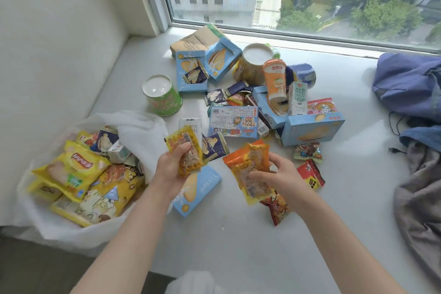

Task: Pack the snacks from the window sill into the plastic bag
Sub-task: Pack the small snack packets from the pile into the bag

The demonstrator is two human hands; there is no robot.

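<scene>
The window sill [238, 234] is a broad white ledge filling most of the view, with the window pane along its far edge from 11 to 2 o'clock. Crumpled blue and grey clothing [415, 107] lies at 3 o'clock, well apart from the food. The plastic bag [140, 126], white and open-mouthed, sits at 8 o'clock on the left end of the sill; it holds a yellow crisp packet [82, 162], a yellow popcorn bag [100, 198] and a small carton. The main snack pile [250, 98] spreads at 12 to 1 o'clock: light blue biscuit boxes, an orange drink cup lying tilted, a standing milk carton and loose small wrappers. A green cup [163, 95] stands alone at 11 o'clock, near the bag. One light blue box [200, 191] lies flat beneath the left hand. A red packet [310, 174] rests at 3 o'clock of the right hand, just beside it. The left hand [173, 172], at centre, is closed around a small yellow packet [188, 153], held above the sill just beside the bag. The right hand [278, 176] is closed on orange and yellow packets [250, 169], gripped together.
</scene>
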